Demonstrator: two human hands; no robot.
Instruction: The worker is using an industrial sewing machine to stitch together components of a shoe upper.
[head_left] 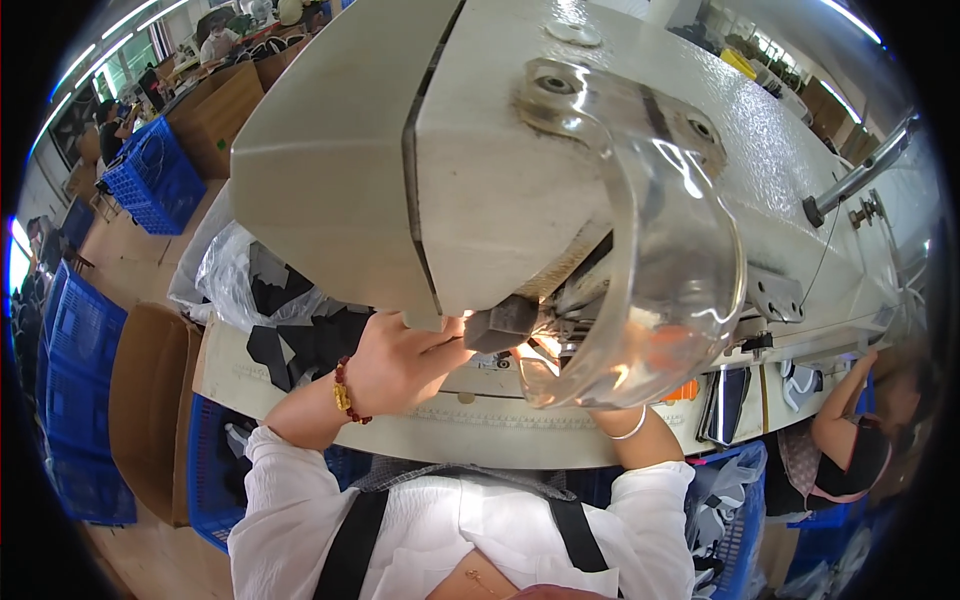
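Note:
A large cream sewing machine (pixel 520 210) fills the middle of the head view, its head hanging over my hands. My left hand (pixel 405 365), with a beaded bracelet at the wrist, reaches in beside the dark block near the lit needle area. Its fingers are bent and close together, and the machine head hides their tips. On the other side, my right hand (pixel 655 350) shows only as a blur through the curved clear guard (pixel 700 240); its fingers cannot be made out. Any workpiece between the hands is hidden. Dark cut fabric pieces (pixel 315 345) lie left of my left hand.
A ruler strip (pixel 520 420) runs along the table's front edge. Blue crates (pixel 215 470) stand below on both sides, beside a cardboard box (pixel 150 415). A clear plastic bag (pixel 235 270) lies at the left. Another person (pixel 835 455) works at the right.

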